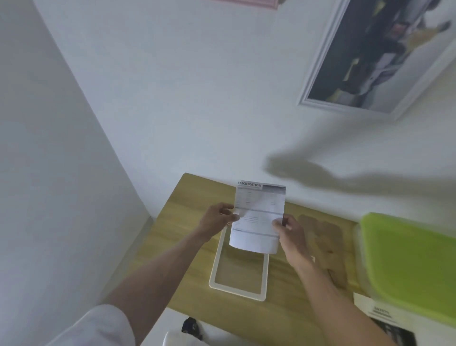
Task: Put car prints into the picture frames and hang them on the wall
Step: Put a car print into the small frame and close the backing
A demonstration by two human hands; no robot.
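Observation:
I hold a printed sheet (259, 217) headed "SPECIFICATION" upright above the wooden table (187, 247). My left hand (218, 217) pinches its left edge and my right hand (290, 231) grips its right edge. Below the sheet a cream picture frame (217, 269) lies flat on the table, its top part hidden behind the sheet. A brown backing board (320, 237) lies on the table to the right of my right hand. A white-framed picture (385, 54) hangs on the wall at the upper right.
A clear box with a lime-green lid (409, 264) stands at the right edge of the table. Another printed sheet (380, 318) lies in front of it. White walls meet in a corner to the left. A pink frame edge (246, 3) shows at the top.

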